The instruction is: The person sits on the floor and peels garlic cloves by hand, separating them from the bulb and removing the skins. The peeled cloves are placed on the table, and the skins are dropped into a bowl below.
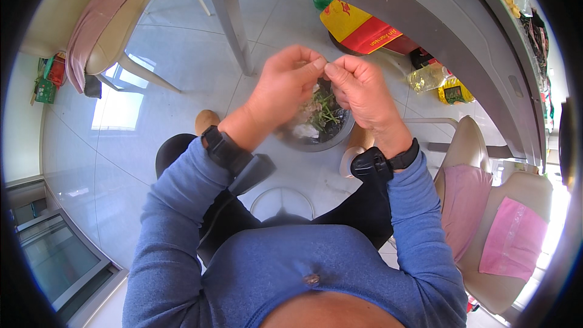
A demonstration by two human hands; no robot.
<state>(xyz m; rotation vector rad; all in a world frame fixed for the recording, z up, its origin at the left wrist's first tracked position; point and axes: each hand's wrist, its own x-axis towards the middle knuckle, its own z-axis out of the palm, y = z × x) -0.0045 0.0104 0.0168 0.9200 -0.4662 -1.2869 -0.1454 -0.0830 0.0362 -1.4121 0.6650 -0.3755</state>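
Observation:
My left hand (pixel 284 86) and my right hand (pixel 362 89) meet at their fingertips in front of me. Thumb and forefinger of each are pinched on a tiny thing, too small and covered to name. Below them on the floor stands a round bin (pixel 314 148), its far part hidden by my hands. Green plant stems (pixel 325 111) lie in it, beside white crumpled scraps (pixel 306 131) and a dark lining. Both wrists wear black straps with devices; the left hand is slightly blurred.
A grey table (pixel 391 2) arches over the far right side, its leg (pixel 232 32) ahead. Under it are a red and yellow bag (pixel 357 27), a clear plastic bottle (pixel 428 77) and a yellow oil bottle (pixel 455 91). Beige chairs with pink cloths (pixel 514 237) stand right; another chair (pixel 111 54) stands left.

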